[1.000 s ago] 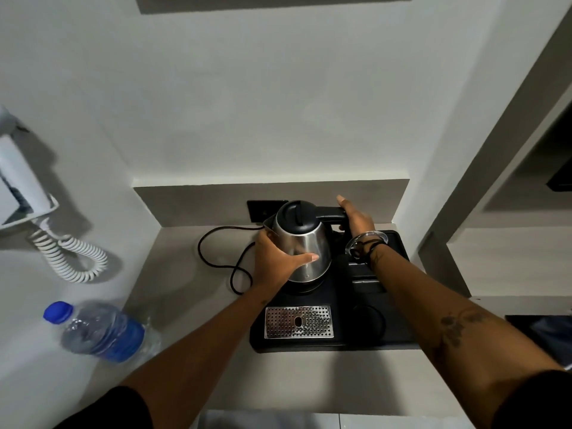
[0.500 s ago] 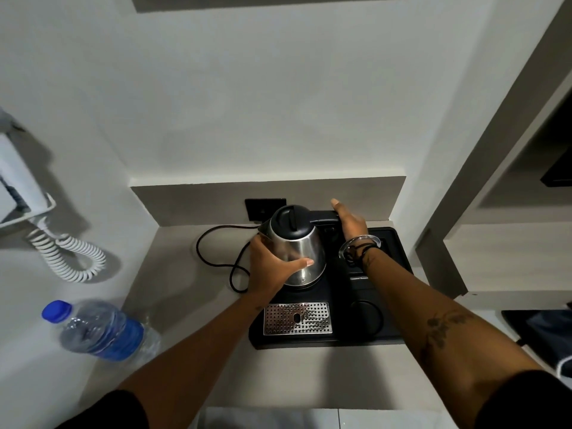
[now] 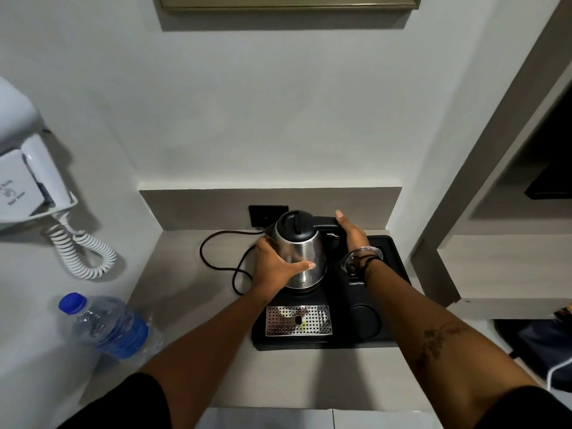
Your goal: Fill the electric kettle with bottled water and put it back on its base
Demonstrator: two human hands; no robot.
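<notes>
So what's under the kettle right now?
The kettle stands on a black tray, with a perforated metal drip grate in front. Its base is mostly covered by the kettle body and the left hand.

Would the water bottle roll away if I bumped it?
Probably not roll at first: the water bottle stands upright on the counter, blue cap on. A hard bump could tip it, since it is tall and narrow. Once on its round side, it would likely roll.

Black short sleeves (image 3: pixel 130 404), wrist bangles (image 3: pixel 360 258), forearm tattoo (image 3: pixel 436 342)
</notes>
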